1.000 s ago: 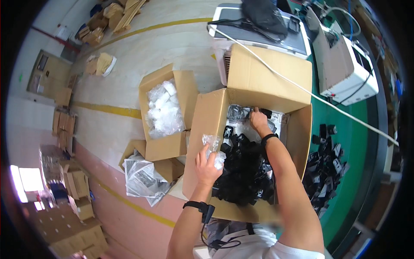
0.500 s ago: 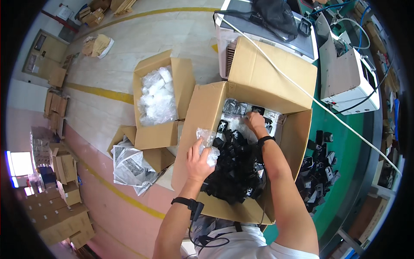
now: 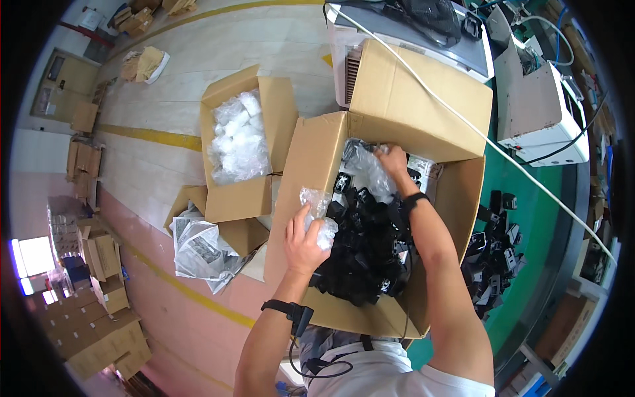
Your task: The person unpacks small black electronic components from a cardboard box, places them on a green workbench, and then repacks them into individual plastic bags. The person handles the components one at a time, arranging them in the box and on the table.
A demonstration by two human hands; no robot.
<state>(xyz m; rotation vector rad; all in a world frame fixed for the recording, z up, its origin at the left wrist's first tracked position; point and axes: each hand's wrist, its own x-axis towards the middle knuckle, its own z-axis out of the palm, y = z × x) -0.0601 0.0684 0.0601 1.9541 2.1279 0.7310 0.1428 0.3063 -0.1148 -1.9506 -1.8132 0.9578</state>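
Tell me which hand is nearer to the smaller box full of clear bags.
Left. The left hand, clutching a crumpled bag, is just right of the smaller box; the right hand reaches deep into the big box, farther away.

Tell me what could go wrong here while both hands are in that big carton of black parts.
1. The left hand grips crumpled clear plastic bags over the heap of black parts; a small part caught inside might be lifted out unnoticed.
2. The right hand pulls a bag from the far corner of the large carton; the thin film could tear or snag.
3. A white cable crosses the carton's raised flap; the right forearm could catch it.
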